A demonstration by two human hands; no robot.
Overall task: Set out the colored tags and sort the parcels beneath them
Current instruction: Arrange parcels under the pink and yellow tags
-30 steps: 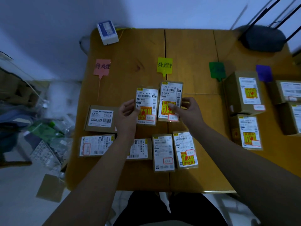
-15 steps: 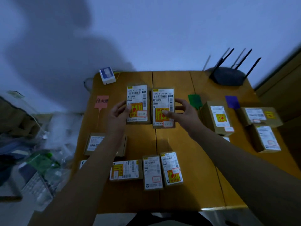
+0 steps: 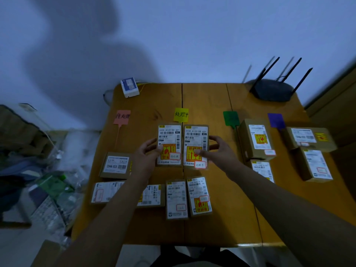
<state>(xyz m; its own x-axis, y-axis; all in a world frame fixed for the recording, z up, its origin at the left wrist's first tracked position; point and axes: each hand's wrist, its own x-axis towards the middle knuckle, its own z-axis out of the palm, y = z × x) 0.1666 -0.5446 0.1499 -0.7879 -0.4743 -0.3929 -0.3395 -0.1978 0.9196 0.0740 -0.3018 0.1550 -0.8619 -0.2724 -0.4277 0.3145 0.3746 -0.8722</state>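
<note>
left hand (image 3: 147,154): gripping the left parcel (image 3: 169,145) by its left edge, thumb sitting on the label, fingers curled behind it

right hand (image 3: 216,152): gripping the right parcel (image 3: 196,147), thumb pressing on the yellow-red sticker, fingers wrapping round its right edge

the two held parcels: sitting side by side, edges pretty much touching, labels facing up, right under the yellow tag (image 3: 181,114) at its 6 o'clock. Can't tell if they're resting flat on the table (image 3: 221,218) or hovering just off it

tags: four of them lying in a row across the far half of the table. Pink tag (image 3: 122,116) at 9 o'clock from the yellow one, green tag (image 3: 230,117) at 3 o'clock from it, purple tag (image 3: 276,120) further out the same way. Pink and yellow are carrying handwriting, the other two are too dark to read

sorted stuff: two boxes lying under the green tag, two more under the purple one

unsorted pile: six parcels waiting near the front edge, at 6 to 8 o'clock from the hands, arms partly covering a couple

back of table: router (image 3: 271,89) with antennas sitting at the 1 o'clock corner, small white box (image 3: 129,87) at the 11 o'clock corner
</note>
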